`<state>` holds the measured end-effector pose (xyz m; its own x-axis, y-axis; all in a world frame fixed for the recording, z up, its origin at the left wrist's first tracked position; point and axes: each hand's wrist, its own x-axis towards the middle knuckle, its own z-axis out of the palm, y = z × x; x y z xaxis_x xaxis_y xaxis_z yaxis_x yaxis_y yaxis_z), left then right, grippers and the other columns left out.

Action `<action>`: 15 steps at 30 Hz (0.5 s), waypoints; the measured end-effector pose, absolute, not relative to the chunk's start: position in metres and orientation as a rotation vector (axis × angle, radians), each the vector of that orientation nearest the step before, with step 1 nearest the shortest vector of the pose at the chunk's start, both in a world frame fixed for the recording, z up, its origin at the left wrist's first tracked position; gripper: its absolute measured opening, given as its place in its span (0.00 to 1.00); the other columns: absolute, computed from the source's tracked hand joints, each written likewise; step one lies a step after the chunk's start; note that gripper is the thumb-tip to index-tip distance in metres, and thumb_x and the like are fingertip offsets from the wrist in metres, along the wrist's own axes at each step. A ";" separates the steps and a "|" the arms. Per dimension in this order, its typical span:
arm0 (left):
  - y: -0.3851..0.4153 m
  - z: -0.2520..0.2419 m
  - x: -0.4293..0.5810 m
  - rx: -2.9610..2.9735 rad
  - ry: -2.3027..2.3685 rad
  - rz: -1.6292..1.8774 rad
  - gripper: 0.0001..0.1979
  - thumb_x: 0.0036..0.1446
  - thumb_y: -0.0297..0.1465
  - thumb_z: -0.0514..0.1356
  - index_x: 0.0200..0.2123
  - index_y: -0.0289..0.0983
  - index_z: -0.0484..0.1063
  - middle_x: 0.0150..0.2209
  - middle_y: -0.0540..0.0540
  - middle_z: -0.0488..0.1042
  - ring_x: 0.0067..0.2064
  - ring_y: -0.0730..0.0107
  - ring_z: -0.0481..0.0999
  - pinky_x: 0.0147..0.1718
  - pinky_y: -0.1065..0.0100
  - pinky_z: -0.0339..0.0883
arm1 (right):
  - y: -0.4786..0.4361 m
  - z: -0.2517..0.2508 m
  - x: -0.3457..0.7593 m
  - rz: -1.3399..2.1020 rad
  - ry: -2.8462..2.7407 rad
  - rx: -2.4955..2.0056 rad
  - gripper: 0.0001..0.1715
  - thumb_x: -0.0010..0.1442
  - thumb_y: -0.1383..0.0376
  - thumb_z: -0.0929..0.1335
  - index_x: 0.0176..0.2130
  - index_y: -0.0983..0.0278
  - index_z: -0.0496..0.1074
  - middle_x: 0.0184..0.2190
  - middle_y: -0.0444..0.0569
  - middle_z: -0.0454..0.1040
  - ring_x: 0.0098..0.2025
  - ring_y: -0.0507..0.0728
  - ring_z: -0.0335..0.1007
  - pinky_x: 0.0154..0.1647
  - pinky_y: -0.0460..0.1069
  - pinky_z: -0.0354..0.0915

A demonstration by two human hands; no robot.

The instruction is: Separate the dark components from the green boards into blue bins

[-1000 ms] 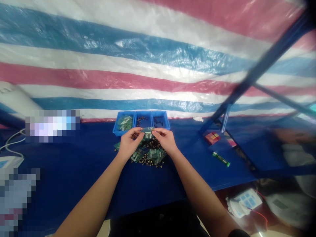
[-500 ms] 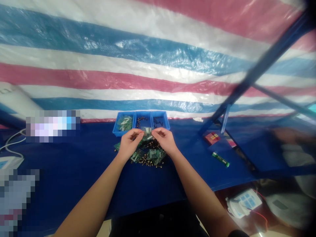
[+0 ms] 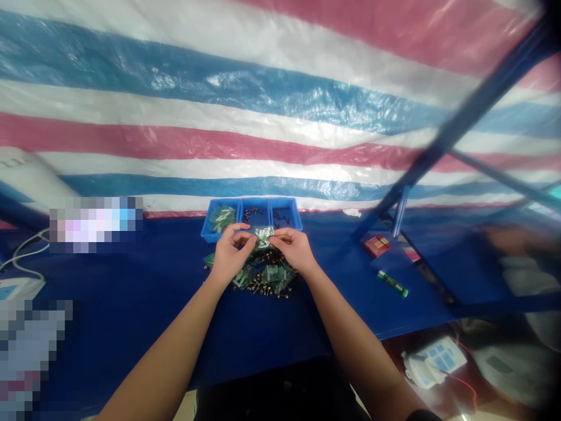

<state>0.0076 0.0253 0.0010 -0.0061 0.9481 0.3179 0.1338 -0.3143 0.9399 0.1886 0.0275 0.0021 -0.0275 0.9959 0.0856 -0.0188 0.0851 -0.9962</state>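
Observation:
A small clear plastic bag with a pale strip inside is stretched between my two hands, above a pile on the table. My left hand pinches its left edge between thumb and fingers. On the opposite edge, my right hand is closed in a similar pinch. Beneath them lie several greenish filled bags among loose brass-coloured screws. Just behind stands a blue three-part tray; bags fill its left compartment, and small dark parts sit in the other two.
To the right, a red box and a green tube lie on the blue table. A blue metal post slants up there. Behind the table hangs a striped tarpaulin. A white power strip sits low at the right.
The bag between my hands has turned to show more of its face. My left index finger has lifted and straightened a little; both hands stay in nearly the same place.

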 end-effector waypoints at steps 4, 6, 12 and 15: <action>0.025 0.001 0.006 1.597 1.194 1.331 0.18 0.55 0.37 0.64 0.48 0.38 0.71 0.30 0.48 0.75 0.30 0.69 0.73 0.31 0.68 0.66 | 0.027 0.001 0.187 1.150 -1.273 -1.099 0.13 0.49 0.59 0.74 0.34 0.64 0.75 0.30 0.49 0.79 0.34 0.57 0.76 0.39 0.51 0.70; 0.026 0.000 0.004 1.601 1.217 1.334 0.16 0.55 0.38 0.63 0.45 0.37 0.73 0.29 0.49 0.73 0.29 0.70 0.71 0.30 0.69 0.65 | 0.026 0.002 0.186 1.162 -1.284 -1.087 0.14 0.49 0.59 0.74 0.35 0.64 0.75 0.30 0.48 0.79 0.34 0.57 0.76 0.39 0.51 0.70; 0.027 -0.003 0.003 1.598 1.265 1.345 0.11 0.54 0.39 0.63 0.37 0.37 0.75 0.25 0.51 0.69 0.26 0.72 0.68 0.27 0.71 0.62 | 0.025 0.003 0.188 1.153 -1.289 -1.101 0.15 0.50 0.57 0.74 0.35 0.64 0.76 0.31 0.49 0.79 0.35 0.56 0.76 0.39 0.50 0.69; 0.027 -0.004 0.005 1.607 1.265 1.357 0.11 0.54 0.39 0.63 0.35 0.37 0.75 0.25 0.51 0.70 0.26 0.72 0.68 0.27 0.71 0.63 | 0.026 0.002 0.188 1.136 -1.277 -1.118 0.14 0.50 0.57 0.74 0.34 0.64 0.76 0.31 0.49 0.79 0.35 0.56 0.76 0.40 0.50 0.70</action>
